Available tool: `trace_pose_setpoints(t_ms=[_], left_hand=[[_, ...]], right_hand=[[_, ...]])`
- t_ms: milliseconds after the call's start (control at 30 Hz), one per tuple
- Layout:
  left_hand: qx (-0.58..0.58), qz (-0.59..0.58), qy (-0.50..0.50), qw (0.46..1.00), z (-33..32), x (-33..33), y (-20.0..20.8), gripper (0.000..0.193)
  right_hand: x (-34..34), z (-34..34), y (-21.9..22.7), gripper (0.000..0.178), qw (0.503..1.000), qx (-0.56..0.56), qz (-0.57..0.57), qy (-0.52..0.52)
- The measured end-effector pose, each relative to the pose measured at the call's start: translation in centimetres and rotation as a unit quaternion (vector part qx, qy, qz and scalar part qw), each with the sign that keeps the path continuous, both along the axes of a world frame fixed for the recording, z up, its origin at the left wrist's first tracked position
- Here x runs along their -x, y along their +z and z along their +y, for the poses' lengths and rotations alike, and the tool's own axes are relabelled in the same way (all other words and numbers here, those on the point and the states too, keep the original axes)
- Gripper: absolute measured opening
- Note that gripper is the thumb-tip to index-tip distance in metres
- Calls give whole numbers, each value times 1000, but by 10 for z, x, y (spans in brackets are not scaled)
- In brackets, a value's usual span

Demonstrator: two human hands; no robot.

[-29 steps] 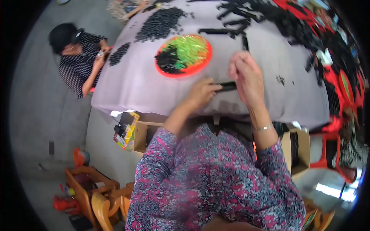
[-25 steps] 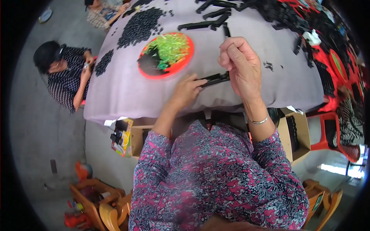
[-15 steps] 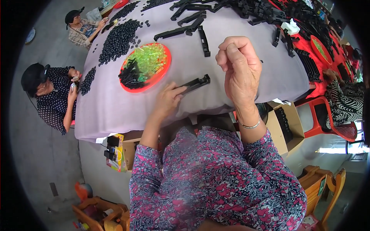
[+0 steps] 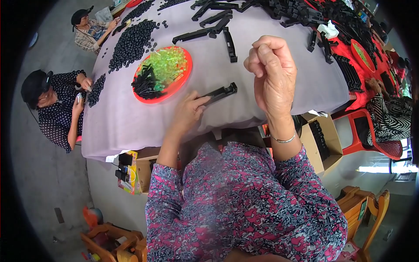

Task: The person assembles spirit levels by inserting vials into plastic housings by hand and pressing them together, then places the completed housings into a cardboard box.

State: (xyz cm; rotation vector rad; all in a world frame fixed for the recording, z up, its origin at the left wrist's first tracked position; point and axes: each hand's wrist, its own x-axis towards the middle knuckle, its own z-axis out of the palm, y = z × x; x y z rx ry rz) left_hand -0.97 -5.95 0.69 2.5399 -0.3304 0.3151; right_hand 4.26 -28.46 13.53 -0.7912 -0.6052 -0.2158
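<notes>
My left hand [image 4: 188, 110] grips one end of a long black plastic part [image 4: 221, 93] with a notched far end, just over the cloth near the table's front edge. To the right, my right hand [image 4: 276, 72] is raised, its thumb pressed to the curled fingers. Whatever the pinch may hold is hidden or too small to name. Left of the part lies a red plate [image 4: 187, 75]. On it are clear yellow-green small pieces [image 4: 166, 61] and a heap of thin black pieces [image 4: 148, 81]. Beyond my hands lies another black part [image 4: 229, 45].
Small black round pieces [image 4: 132, 46] are heaped at the left. Many black parts [image 4: 279, 11] pile up at the far side. Two people [image 4: 54, 105] sit along the left edge. Right stand a red chair [image 4: 360, 131] and an open cardboard box [image 4: 334, 142].
My hands keep nearly the same places, with the black part still in the left. The nearer person's far hand has moved down to the small black pieces. The view has shifted slightly.
</notes>
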Motion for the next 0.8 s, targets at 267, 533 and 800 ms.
trace_pose_setpoints(t_ms=[267, 533, 800], left_hand=[[-1, 10, 3, 1000, 0, 1, 4, 37], [0, 17, 4, 1000, 0, 0, 5, 37], [-7, 10, 3, 1000, -1, -1, 4, 35]], right_hand=[[1, 2, 0, 12, 1000, -9, -6, 0], [1, 1, -1, 15, 997, -15, -22, 68], [-13, -7, -5, 14, 935, -98, -74, 334]])
